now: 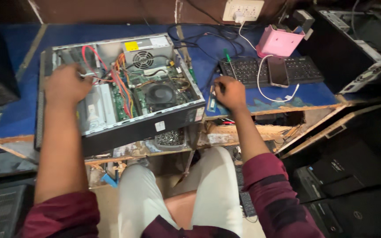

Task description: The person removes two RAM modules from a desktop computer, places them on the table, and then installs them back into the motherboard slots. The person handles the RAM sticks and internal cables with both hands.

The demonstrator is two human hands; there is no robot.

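Dark red sleeves are seen nearest, pushed up on both arms above pale trousers. Next comes the worn front edge of the blue-topped wooden table [18,119], chipped and broken along its length. An open black desktop computer case [124,128] is laid flat on it, and its near corner is hung a little over that edge. Inside the case are held a round black cooling fan [159,94], a grey metal power box [144,55] at the back, and bundles of red and orange wires [120,81]. The left hand [67,83] is put down into the left part of the case with its fingers curled; what is pinched there cannot be told. The right hand [229,92] is rested on the table just right of the case, closed around a thin green memory stick [212,102]. A green-handled screwdriver [229,59] is laid beside a black keyboard [270,70], on which a dark phone [278,72] is placed. A pink plastic box [279,42] is stood behind the keyboard. Little free room is left on the right; more bare blue top is seen at the far left.
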